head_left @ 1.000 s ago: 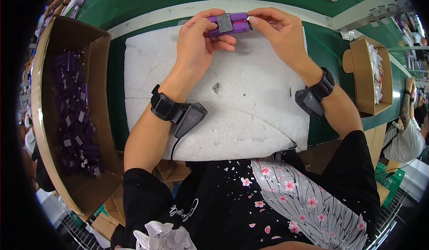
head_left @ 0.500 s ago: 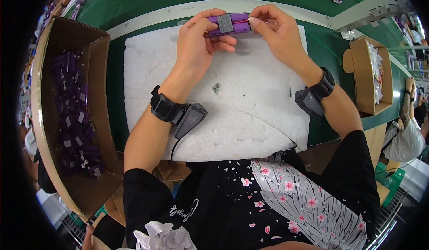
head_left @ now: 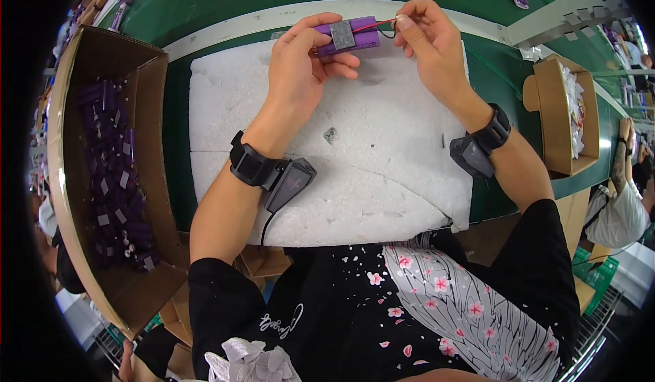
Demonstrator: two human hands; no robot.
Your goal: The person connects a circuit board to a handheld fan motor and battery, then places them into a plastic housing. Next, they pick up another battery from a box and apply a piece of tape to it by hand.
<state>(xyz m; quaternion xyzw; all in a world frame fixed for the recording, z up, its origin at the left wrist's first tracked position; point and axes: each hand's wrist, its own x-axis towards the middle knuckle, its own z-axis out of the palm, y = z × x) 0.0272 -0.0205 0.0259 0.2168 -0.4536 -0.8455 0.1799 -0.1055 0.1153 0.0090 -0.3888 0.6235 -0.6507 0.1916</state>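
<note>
Head view: battery pack (head_left: 346, 36) near foam edge (head_left: 225, 47).

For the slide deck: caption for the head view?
Left hand holds purple battery pack; right hand pulls its wires over white foam.

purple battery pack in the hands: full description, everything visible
The purple battery pack looks like two shrink-wrapped cylindrical cells side by side, with a grey rectangular pad across the middle. It lies roughly level above the far edge of the white foam sheet. The left hand grips its left end; the right hand pinches red and black wires drawn from its right end.
</note>
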